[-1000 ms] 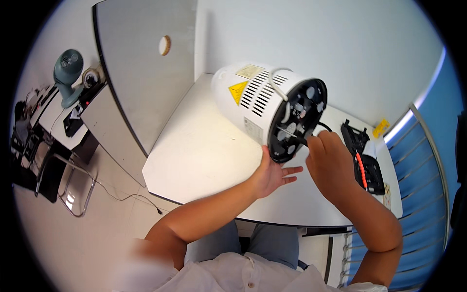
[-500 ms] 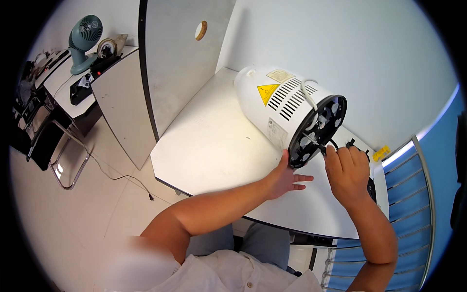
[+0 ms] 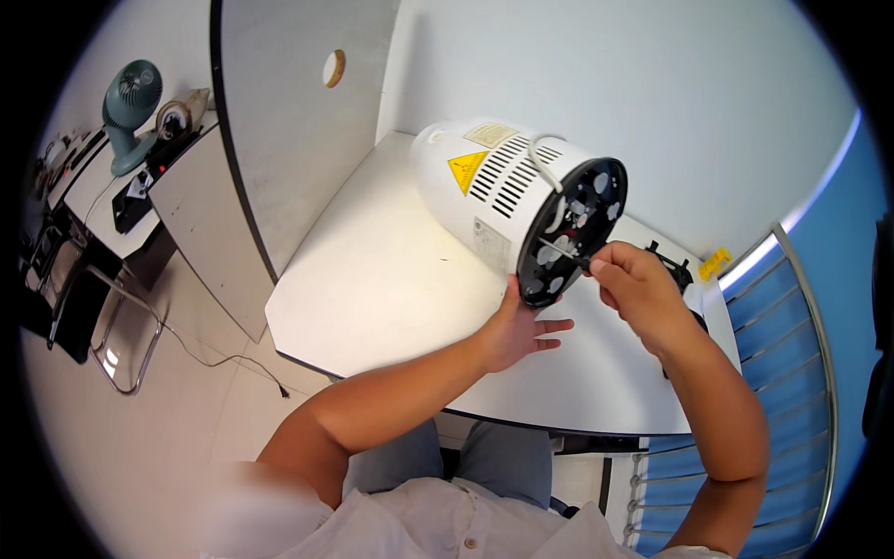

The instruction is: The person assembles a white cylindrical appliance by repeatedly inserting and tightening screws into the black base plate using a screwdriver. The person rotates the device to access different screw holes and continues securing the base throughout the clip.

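A white rounded appliance (image 3: 438, 186) with vent slots lies tilted on its side on the white table (image 3: 372, 307), its black underside (image 3: 573, 233) facing right. My left hand (image 3: 512, 331) grips the lower rim, thumb against the white side and a fingertip showing at the black base. Two of its other fingers stretch out past the rim. In my right hand (image 3: 638, 284) is a screwdriver (image 3: 561, 249), held by its dark handle. The thin metal shaft points left into the recessed underside; whether the tip touches a screw is too small to tell.
Behind the table's right part lie a black part (image 3: 670, 265) and a yellow object (image 3: 714, 263). A grey partition (image 3: 298, 130) bounds the left, a metal railing (image 3: 805, 326) the right. A green fan (image 3: 130, 102) stands on another desk; a plug cord (image 3: 233, 357) crosses the floor.
The whole view has shifted, so the scene sits further left. My right hand has turned, and its fingers now wrap the screwdriver differently. The left hand stays at the rim.
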Demonstrator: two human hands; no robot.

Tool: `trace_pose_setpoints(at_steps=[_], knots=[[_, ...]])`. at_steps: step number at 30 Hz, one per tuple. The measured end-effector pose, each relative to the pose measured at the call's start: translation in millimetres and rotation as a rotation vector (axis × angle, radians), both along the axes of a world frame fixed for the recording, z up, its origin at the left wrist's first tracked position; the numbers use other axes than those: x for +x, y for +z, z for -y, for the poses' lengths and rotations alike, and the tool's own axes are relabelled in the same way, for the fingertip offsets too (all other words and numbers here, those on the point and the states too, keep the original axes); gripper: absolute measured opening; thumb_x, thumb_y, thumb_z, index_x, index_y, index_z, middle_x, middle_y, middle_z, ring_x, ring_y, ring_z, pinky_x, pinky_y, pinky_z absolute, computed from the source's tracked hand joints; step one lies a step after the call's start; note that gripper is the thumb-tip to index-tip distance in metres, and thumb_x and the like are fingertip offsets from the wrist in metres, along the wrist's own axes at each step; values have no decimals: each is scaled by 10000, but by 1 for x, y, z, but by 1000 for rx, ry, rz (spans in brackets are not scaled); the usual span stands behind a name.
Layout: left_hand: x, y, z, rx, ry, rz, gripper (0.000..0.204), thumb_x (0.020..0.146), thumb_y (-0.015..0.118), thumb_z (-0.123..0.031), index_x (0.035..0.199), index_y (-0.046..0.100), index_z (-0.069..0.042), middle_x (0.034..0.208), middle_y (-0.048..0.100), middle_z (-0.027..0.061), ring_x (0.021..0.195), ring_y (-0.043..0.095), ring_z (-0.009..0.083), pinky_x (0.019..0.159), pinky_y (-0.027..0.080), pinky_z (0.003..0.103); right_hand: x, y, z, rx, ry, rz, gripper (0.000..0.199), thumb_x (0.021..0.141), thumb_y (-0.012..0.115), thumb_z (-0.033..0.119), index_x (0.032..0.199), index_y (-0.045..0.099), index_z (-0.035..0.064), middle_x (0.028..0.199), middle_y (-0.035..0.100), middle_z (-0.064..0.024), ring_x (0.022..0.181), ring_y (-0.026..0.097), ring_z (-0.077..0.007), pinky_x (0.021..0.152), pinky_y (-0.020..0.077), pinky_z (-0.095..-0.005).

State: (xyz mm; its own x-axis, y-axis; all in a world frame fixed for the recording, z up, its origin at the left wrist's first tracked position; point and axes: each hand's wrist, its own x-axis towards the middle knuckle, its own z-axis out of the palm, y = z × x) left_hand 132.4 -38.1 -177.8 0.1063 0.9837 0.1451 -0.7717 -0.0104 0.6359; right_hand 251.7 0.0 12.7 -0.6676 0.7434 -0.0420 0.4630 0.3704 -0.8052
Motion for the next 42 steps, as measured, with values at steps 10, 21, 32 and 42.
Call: trace_pose_setpoints(at_steps=[10,21,32,42], knots=[[2,4,-1,61,-35,-15,1025,720,141,-918,1508,176,-264,1511,235,-30,1312,370,299,1031,286,479,4,-20,10,1370,251,95,296,626,677,38,844,482,88,759,466,-60,596,552,-194,446,411,-288],[4,7,0,100,-15,-20,1132,683,198,-944,1508,187,-169,1528,252,24,1322,383,258,1041,317,450,4,-32,4,1747,246,123,226,634,683,148,786,518,119,666,437,8,563,468,-139,440,355,-280],[5,7,4,26,26,-63,1172,672,217,-945,1525,107,-149,1541,212,22,1327,371,317,1023,335,465,-5,5,-18,348,212,130,179,863,603,181,765,513,61,578,518,-57,508,473,-162,474,368,-329],[3,2,-3,41,-5,-15,1133,678,267,-933,1498,209,-153,1494,296,10,1306,396,266,1016,354,434,0,-18,-4,829,157,45,229,744,634,83,924,504,23,782,552,-130,646,584,-282,485,437,-348]])
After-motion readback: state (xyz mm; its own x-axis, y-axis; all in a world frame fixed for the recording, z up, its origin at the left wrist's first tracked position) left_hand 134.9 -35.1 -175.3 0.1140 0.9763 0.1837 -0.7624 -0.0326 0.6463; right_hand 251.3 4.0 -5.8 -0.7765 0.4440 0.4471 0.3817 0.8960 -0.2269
